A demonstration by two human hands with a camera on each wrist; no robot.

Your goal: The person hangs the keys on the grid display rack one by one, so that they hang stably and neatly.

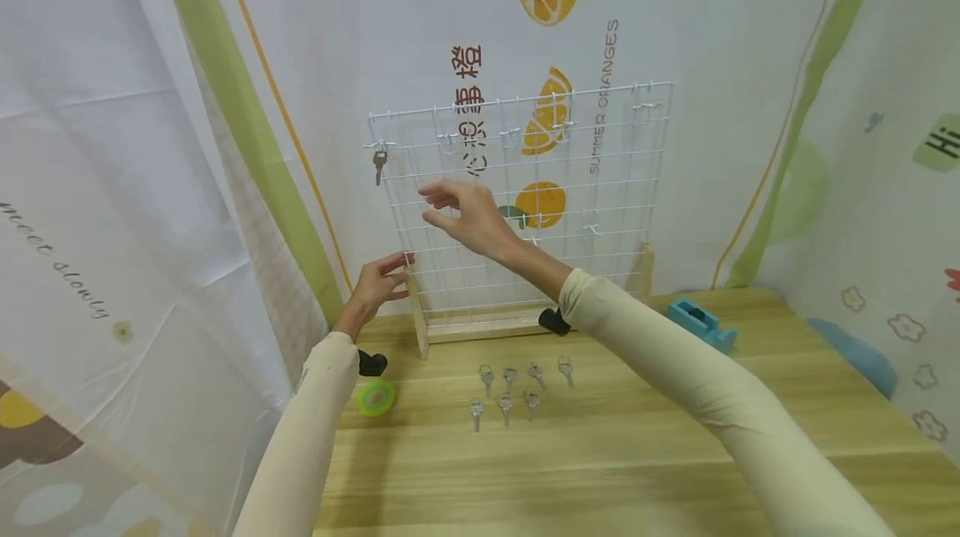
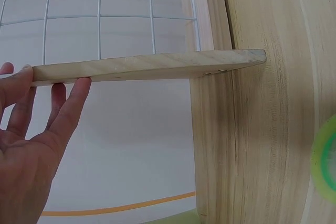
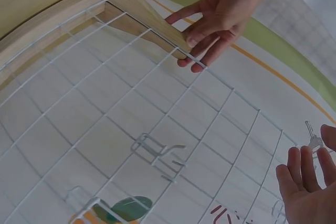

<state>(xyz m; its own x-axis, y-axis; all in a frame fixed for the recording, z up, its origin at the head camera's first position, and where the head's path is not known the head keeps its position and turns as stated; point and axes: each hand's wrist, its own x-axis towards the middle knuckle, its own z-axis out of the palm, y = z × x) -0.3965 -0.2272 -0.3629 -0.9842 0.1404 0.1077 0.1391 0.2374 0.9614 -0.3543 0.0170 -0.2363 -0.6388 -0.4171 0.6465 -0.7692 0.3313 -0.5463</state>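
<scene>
My left hand (image 1: 372, 284) holds the upper end of the wooden side post (image 2: 147, 66) of a white wire grid rack (image 1: 465, 249), thumb on one side and fingers on the other. In front of the grid, my right hand (image 1: 477, 222) hovers with fingers loosely bent and nothing in them. A key (image 1: 379, 166) hangs from a hook at the grid's upper left, up and left of my right fingers. Several keys with rings, one of them a front key (image 1: 476, 414), lie in two rows on the table before the rack.
White wire hooks, such as one hook (image 1: 592, 230), are clipped on the grid. A green tape roll (image 1: 375, 397) lies at the table's left, a blue tape dispenser (image 1: 701, 324) at the right. Behind the rack hangs a white curtain (image 1: 420, 12) with orange prints.
</scene>
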